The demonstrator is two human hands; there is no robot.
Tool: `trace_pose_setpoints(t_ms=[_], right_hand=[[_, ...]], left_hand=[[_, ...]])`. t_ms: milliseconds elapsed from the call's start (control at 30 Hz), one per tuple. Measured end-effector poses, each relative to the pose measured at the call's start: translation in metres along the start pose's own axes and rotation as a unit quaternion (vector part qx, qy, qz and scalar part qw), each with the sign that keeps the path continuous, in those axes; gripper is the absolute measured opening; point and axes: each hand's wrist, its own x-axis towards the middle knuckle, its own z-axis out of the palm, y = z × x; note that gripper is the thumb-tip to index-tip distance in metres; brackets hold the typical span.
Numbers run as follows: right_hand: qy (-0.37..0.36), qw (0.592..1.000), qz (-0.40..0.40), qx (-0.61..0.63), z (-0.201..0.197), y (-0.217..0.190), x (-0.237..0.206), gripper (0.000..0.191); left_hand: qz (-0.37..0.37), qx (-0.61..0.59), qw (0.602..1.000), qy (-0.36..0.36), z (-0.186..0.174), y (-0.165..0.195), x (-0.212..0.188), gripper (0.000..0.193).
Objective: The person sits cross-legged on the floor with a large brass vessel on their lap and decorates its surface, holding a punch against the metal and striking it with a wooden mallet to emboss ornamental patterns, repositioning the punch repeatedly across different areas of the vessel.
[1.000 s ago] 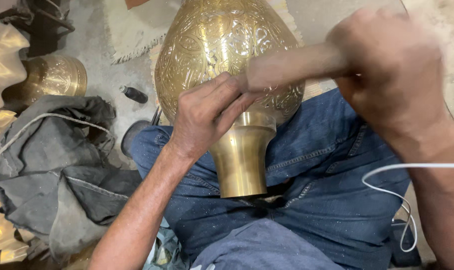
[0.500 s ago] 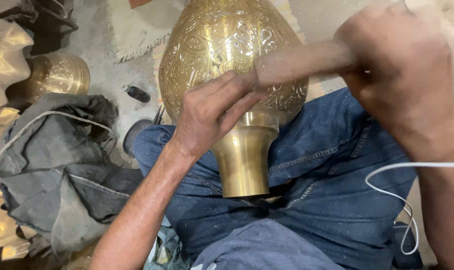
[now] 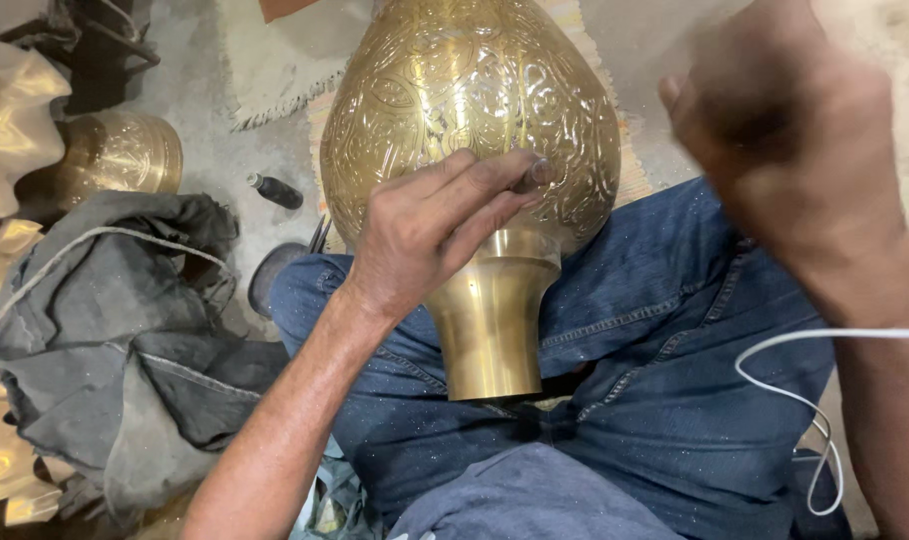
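From the head view, a large engraved brass vase [image 3: 469, 130] lies across the person's lap, its plain flared neck [image 3: 489, 320] pointing near, its patterned belly reaching far over the blue jeans [image 3: 654, 400]. The left hand [image 3: 429, 230] rests on the lower belly just above the neck, fingers pinched around a slim dark punch [image 3: 532, 178] whose tip touches the engraved surface. The right hand [image 3: 784, 130] is raised at the right, badly blurred; its fingers look curled, but whether they grasp anything cannot be told.

A white cord [image 3: 804, 400] loops beside the right forearm. On the left lie a heap of grey cloth [image 3: 114, 320], a smaller brass pot [image 3: 114, 155] far behind it, and a small dark cylinder [image 3: 274, 190] on the concrete floor [image 3: 214, 140].

The risks, as I judge them: the vase sits only on the thighs, so a sideways knock could roll it. The punch is held close to the fingertips, so a stray blow might land on the left fingers or skid and mar the pattern. The cord near the right arm could snag it.
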Motion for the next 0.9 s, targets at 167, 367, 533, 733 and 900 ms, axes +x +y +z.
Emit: trace_pose_setpoints(t_ms=[167, 367, 533, 733, 900], right_hand=[[0.045, 0.965, 0.116, 0.229, 0.003, -0.005, -0.006, 0.012], [0.055, 0.972, 0.058, 0.22, 0.012, 0.006, -0.004, 0.006], [0.01, 0.999, 0.037, 0.028, 0.014, 0.022, -0.015, 0.011], [0.025, 0.925, 0.227, 0.304, 0.02, 0.013, -0.032, 0.018], [0.02, 0.992, 0.048, 0.115, 0.016, 0.012, -0.019, 0.017]], left_hand=[[0.004, 0.005, 1.0, -0.001, -0.003, 0.001, 0.002, 0.034], [0.01, -0.006, 1.0, 0.005, -0.004, 0.002, 0.004, 0.035], [0.0, -0.01, 1.0, -0.013, -0.008, 0.002, 0.005, 0.037], [0.018, -0.026, 0.999, -0.01, -0.006, 0.001, 0.011, 0.033], [-0.009, -0.023, 0.999, -0.032, -0.009, 0.001, 0.009, 0.036]])
